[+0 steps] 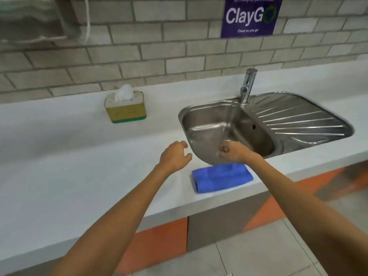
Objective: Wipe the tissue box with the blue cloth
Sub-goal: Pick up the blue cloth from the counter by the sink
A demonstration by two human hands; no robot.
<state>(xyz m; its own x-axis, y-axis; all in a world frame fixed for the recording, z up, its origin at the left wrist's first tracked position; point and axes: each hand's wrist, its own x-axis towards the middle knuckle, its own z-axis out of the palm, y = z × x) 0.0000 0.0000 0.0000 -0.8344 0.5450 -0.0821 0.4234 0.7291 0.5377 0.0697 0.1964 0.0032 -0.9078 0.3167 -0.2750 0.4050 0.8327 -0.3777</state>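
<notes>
The tissue box is yellow with a green base and a white tissue sticking out of its top; it stands on the grey counter near the back wall, left of the sink. A folded blue cloth lies near the counter's front edge, just in front of the sink. My left hand hovers left of the cloth with curled, parted fingers and holds nothing. My right hand hangs over the sink's front rim, just behind the cloth, fingers closed into a loose fist with nothing in them.
A steel sink with a ribbed drainboard and a tap fills the counter's right side. A brick-tile wall carries a purple sign. The grey counter stretches left. Tiled floor lies below.
</notes>
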